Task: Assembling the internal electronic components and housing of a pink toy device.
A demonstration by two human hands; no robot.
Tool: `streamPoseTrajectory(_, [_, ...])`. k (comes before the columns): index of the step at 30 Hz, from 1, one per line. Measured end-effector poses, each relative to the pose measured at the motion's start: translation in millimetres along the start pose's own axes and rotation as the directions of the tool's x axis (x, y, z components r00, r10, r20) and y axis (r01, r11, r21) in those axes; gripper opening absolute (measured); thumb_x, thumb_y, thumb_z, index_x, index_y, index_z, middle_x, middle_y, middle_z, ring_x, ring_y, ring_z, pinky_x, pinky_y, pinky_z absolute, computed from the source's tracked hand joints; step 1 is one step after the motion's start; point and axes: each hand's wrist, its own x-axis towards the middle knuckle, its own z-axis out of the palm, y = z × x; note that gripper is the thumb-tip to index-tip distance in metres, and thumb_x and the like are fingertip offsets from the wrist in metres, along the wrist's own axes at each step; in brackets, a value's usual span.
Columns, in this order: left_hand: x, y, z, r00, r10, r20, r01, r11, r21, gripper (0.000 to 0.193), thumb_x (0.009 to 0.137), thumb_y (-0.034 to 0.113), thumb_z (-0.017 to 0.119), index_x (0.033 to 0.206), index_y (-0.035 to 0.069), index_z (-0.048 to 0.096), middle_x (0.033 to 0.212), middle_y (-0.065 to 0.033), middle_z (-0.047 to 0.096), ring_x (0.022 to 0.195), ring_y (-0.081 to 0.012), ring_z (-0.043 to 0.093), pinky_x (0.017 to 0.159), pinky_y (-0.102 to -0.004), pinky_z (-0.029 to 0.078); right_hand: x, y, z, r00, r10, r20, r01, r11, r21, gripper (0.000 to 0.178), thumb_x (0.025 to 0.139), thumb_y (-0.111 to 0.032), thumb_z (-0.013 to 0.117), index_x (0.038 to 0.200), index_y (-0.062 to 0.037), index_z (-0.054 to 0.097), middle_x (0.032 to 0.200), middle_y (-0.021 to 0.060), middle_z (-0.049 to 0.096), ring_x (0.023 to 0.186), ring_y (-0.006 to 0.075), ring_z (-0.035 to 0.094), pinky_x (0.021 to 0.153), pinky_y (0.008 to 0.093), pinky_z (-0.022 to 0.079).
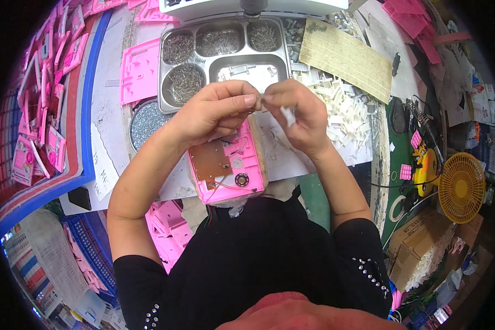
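Bench: we see a cluttered bench [110, 118], pink parts left, metal tray [165, 66] far, yellow fan [461, 187] right.
Pink housing [228, 165]: centre near us, long axis near-to-far, open side up.
Hands: our left hand [214, 110] and right hand [300, 113] meet fingertips, pinching a small white piece [287, 115].

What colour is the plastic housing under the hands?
Pink housing, seen best in the head view.

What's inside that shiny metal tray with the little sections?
The metal tray holds heaps of tiny silver screws in four sections. The bigger section shows a few small metal parts, but the left hand and right hand cover its front edge.
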Motion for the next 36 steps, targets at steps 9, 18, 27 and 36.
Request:
streamPoseTrajectory(9, [5.6, -9.4, 8.8, 0.679, 0.676, 0.285, -0.361, -0.031, 0.932, 0.015, 0.090, 0.007, 0.069, 0.104, 0.003, 0.066, 0.091, -0.0108, 0.061, 0.072, -0.0289, 0.065, 0.060, -0.0359, 0.052, 5.3, -10.0, -6.5, 0.323, 0.755, 0.571, -0.848, -0.037, 0.529, 0.047, 0.104, -0.043, 0.060, 0.077, -0.0044, 0.061, 0.058, -0.0028, 0.044, 0.047, 0.0060, 0.032, 0.044, 0.0249, 0.021])
streamPoseTrajectory(18, [8.4, -18.6, 1.4, 0.798, 0.602, -0.004, -0.300, 0.404, 0.864, 0.013, 0.098, 0.017, 0.062, 0.092, 0.005, 0.061, 0.083, -0.0035, 0.058, 0.060, -0.0182, 0.056, 0.049, -0.0306, 0.042, 1.9, -9.0, 7.2, 0.678, 0.693, 0.245, -0.717, 0.550, 0.428, 0.017, 0.101, -0.021, 0.067, 0.100, -0.0046, 0.066, 0.073, 0.0027, 0.059, 0.060, 0.0100, 0.051, 0.053, 0.0267, 0.040])
streamPoseTrajectory(27, [11.1, -6.8, -19.2, 0.950, -0.269, 0.159, 0.312, 0.846, -0.433, 0.028, 0.105, 0.029, 0.047, 0.085, 0.010, 0.049, 0.072, 0.0068, 0.038, 0.050, 0.0000, 0.025, 0.040, -0.0170, 0.019, 3.6, 21.9, -4.3, 0.966, 0.116, 0.231, -0.072, 0.979, -0.192, 0.025, 0.085, 0.000, 0.069, 0.108, -0.0057, 0.065, 0.092, 0.0135, 0.069, 0.083, 0.0351, 0.069, 0.070, 0.0401, 0.055])
streamPoseTrajectory(36, [-22.1, -8.6, 5.7, 0.834, 0.522, -0.180, -0.077, 0.433, 0.898, 0.014, 0.096, 0.009, 0.068, 0.103, -0.003, 0.070, 0.081, -0.0070, 0.068, 0.070, -0.0137, 0.063, 0.064, -0.0280, 0.051, 22.8, 27.9, -9.3, 0.793, 0.507, 0.337, -0.154, 0.702, -0.696, 0.046, 0.088, -0.012, 0.068, 0.132, -0.0033, 0.055, 0.102, 0.0185, 0.071, 0.084, 0.0423, 0.068, 0.077, 0.0486, 0.055])
